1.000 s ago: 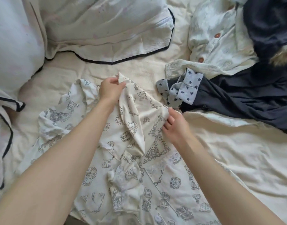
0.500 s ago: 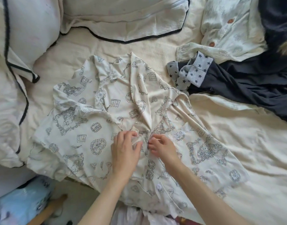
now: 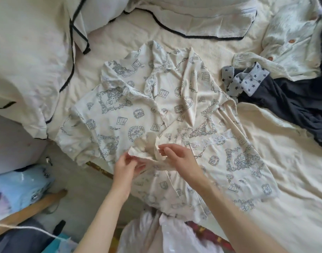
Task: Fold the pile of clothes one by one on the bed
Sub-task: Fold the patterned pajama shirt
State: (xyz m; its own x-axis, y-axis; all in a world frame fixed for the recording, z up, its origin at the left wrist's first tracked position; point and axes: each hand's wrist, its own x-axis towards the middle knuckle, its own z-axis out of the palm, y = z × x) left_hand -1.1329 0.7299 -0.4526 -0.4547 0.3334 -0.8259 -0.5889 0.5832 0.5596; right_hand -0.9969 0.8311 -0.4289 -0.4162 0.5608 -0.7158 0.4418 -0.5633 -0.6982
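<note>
Two hands: we see both near the lower edge of the printed shirt, close to each other.
Left hand: its fingers are curled and pinch a bunched fold of the shirt's front edge.
Right hand: its fingers are together at the tips and pinch the same fold from the other side; the thumb is under the cloth.
Printed shirt: cream cloth with blue-grey drawings; we see it spread on the bed, collar away from us, front side up. Its lower part hangs over the near edge of the bed. The cloth is still wrinkled, and one sleeve is folded under on the left.
Pile of clothes: at the upper right lie a pale buttoned shirt and a dark garment with a grey star-printed cuff; the cuff is just beside the printed shirt's shoulder.
Pillows: white with black piping, at the left and the top.
Floor side: we see a light blue package and a white plastic bag below the bed edge.
</note>
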